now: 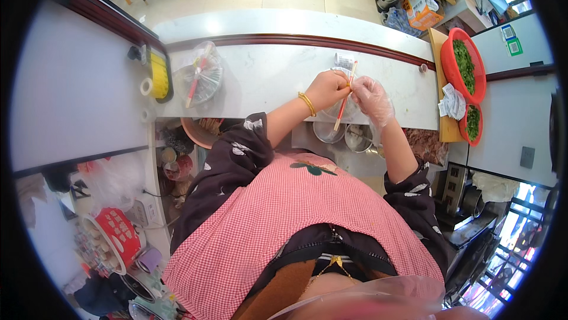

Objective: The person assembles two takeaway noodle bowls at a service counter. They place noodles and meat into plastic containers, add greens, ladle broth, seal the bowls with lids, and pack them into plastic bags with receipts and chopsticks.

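My bare left hand (327, 90) and my right hand (372, 98), in a clear disposable glove, meet above the white counter. Their fingers pinch together at what looks like the gathered top of a clear plastic bag (329, 110); the exact grip is hidden. A paper-wrapped pair of chopsticks (342, 113), red and white, slants between the hands across the bag. The bag seems to cover a round bowl, mostly behind my hands. Just beyond them lies a printed receipt (344, 59).
Left on the counter stands a bagged bowl (212, 81) with wrapped chopsticks across its top, near a yellow tape roll (159, 75). Metal pots (327, 132) sit below the counter edge, minced meat (424, 144) right of them. Red baskets (480, 71) of chopped greens stand far right.
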`<state>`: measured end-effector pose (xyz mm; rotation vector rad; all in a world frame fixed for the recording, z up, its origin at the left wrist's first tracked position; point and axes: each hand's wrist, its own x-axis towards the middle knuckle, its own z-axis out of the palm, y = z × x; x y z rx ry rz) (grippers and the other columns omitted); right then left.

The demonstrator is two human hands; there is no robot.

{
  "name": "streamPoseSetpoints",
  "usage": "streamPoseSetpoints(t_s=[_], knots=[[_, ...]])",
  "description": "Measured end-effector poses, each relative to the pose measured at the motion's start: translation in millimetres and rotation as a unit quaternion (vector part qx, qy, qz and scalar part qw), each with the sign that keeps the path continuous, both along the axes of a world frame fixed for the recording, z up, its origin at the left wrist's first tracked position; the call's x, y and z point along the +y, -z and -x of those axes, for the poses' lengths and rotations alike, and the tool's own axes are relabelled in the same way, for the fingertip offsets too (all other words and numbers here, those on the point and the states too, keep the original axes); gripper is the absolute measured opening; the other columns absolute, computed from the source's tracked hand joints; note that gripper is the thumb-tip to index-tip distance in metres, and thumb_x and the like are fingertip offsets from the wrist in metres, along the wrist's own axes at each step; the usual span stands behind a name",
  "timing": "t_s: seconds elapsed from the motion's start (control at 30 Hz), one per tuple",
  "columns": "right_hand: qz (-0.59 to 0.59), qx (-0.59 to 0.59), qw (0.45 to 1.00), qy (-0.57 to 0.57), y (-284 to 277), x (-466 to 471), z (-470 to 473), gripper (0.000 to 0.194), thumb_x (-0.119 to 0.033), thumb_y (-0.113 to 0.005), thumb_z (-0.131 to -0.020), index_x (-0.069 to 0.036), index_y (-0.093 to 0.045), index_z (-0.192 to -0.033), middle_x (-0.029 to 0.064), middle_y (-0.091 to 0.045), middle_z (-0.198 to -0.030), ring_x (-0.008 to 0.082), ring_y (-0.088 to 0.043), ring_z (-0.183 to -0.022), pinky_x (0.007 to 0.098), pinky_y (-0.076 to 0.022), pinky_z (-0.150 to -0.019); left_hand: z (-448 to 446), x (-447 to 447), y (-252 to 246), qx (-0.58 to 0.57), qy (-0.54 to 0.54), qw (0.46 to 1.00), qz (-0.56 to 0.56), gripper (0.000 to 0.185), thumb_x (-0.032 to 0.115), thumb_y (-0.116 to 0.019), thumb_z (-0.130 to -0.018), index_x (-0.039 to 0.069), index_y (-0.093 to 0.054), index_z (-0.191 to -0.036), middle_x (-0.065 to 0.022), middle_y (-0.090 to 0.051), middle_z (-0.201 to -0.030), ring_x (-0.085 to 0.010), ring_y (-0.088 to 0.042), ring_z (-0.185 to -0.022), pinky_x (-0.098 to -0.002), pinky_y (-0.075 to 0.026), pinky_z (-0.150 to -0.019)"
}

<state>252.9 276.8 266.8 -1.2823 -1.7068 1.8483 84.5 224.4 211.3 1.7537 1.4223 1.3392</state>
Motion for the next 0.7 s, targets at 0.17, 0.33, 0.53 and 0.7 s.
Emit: streamPoseSetpoints(t_s=[0.17,0.33,0.53,0.7], knots=[[-0.230,-0.108,0.967,-0.024,0,-16,-1,0.012,-0.012,-0.064,-0.088,-0.001,-0.061,-0.086,0.0101,-0.063,-0.074,0.0223,-0.062,-0.069,0.0349,-0.0481,-0.065,-14,-5,-4,0.089,-0.077,0.992,-0.047,0.021,0.015,-0.068,-0.080,0.003,-0.063,-0.062,-0.0096,-0.062,-0.074,-0.0279,-0.062,-0.066,-0.0379,-0.051,-0.061],[-0.447,-0.165,0.879,0.002,-2,-38,-3,0.013,-0.011,-0.066,-0.086,0.000,-0.063,-0.092,0.0160,-0.065,-0.077,0.0260,-0.064,-0.069,0.0377,-0.0489,-0.063,-31,-23,2,0.052,-0.154,0.985,-0.060,0.021,0.014,-0.068,-0.078,0.005,-0.061,-0.061,-0.0098,-0.059,-0.071,-0.0294,-0.060,-0.062,-0.0412,-0.050,-0.058],[-0.364,-0.177,0.911,0.076,-2,-59,0,0.016,-0.012,-0.064,-0.086,0.001,-0.062,-0.095,0.0223,-0.066,-0.085,0.0387,-0.065,-0.081,0.0437,-0.0508,-0.073,-38,-25,12,0.065,-0.176,0.977,-0.096,0.022,0.015,-0.070,-0.078,0.006,-0.058,-0.061,-0.0085,-0.058,-0.072,-0.0286,-0.058,-0.059,-0.0402,-0.049,-0.053],[-0.273,-0.162,0.937,0.147,12,-56,-2,0.021,-0.011,-0.061,-0.087,0.002,-0.065,-0.104,0.0141,-0.066,-0.076,0.0247,-0.064,-0.068,0.0371,-0.0507,-0.066,-39,-37,11,0.083,-0.148,0.977,-0.126,0.017,0.012,-0.072,-0.078,0.006,-0.060,-0.066,-0.0066,-0.065,-0.079,-0.0256,-0.062,-0.061,-0.0375,-0.050,-0.054]])
